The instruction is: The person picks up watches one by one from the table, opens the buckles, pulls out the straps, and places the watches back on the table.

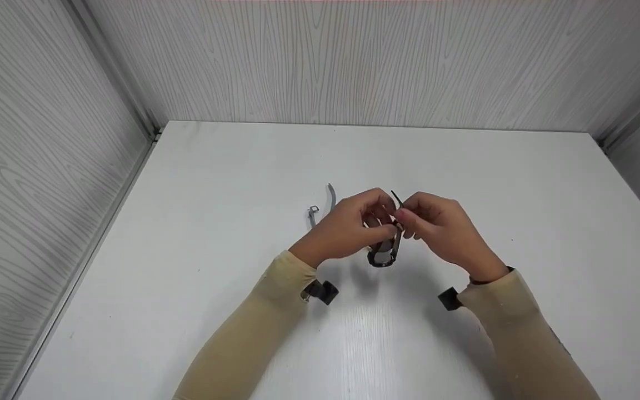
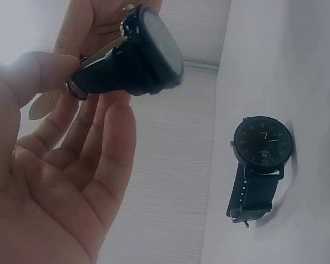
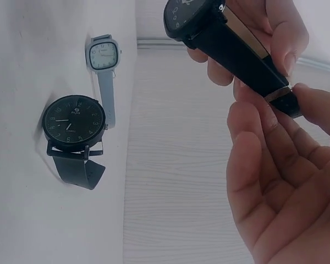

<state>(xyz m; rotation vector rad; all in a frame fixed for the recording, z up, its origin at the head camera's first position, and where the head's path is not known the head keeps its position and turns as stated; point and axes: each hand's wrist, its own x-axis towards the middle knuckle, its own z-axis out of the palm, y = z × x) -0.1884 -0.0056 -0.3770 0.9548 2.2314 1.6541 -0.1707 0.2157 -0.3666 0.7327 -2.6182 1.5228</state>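
Both hands hold one black wristwatch [image 3: 236, 58] above the table, seen in all three views. Its round case hangs lower toward the wearer, and the inner side of the strap looks tan. My left hand [image 1: 359, 225] pinches the strap between thumb and fingers. On the other side, my right hand [image 1: 436, 225] grips the strap end, thumb pressed close to the small loop on it. A thin dark strap tip [image 1: 396, 197] sticks up between the hands in the head view. Fingers hide part of the strap.
On the white table [image 1: 231, 183] lie a second black watch [image 2: 263, 143] with a round dial and a pale grey-blue watch [image 3: 103, 55] with a squarish face. Textured panels [image 1: 320, 61] wall the table at the back and sides. Small dark cameras [image 1: 328, 293] jut from both wrists.
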